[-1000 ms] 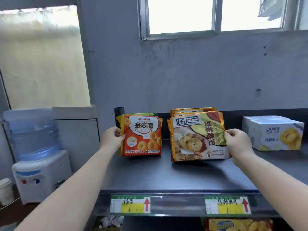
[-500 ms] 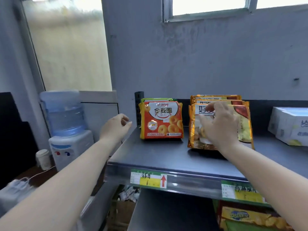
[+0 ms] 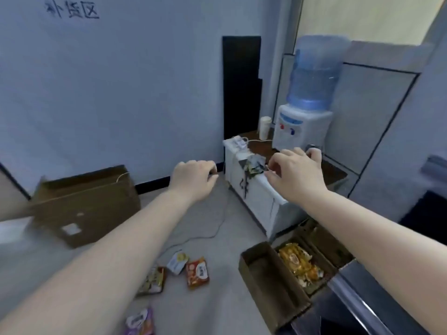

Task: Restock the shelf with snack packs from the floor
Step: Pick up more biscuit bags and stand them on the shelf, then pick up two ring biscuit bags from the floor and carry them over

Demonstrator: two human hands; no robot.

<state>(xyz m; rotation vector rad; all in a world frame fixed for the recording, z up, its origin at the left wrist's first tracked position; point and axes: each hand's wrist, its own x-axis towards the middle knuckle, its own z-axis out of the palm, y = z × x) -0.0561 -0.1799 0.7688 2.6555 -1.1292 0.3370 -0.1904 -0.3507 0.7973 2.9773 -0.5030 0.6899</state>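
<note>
Several snack packs lie on the grey floor below my arms: a red-orange pack [image 3: 197, 275], a pale pack [image 3: 177, 262] beside it, a brown-edged pack [image 3: 152, 281] partly under my left forearm, and a purple pack [image 3: 140, 322] at the bottom edge. An open cardboard box [image 3: 271, 281] at lower right holds yellow snack packs [image 3: 300, 264]. My left hand [image 3: 193, 180] hangs empty with fingers curled loosely. My right hand [image 3: 296, 175] is empty, fingers spread. Only the shelf's metal edge [image 3: 348, 298] shows at lower right.
A large brown cardboard box [image 3: 84, 204] stands at left by the wall. A low white cabinet [image 3: 256, 197] carries a water dispenser [image 3: 307, 97], a paper cup [image 3: 264, 128] and a power strip. A thin cable [image 3: 208, 234] runs across the floor.
My view swung left and down from the shelf to the floor. Both hands let go of the shelved packs and now hang empty over the floor.
</note>
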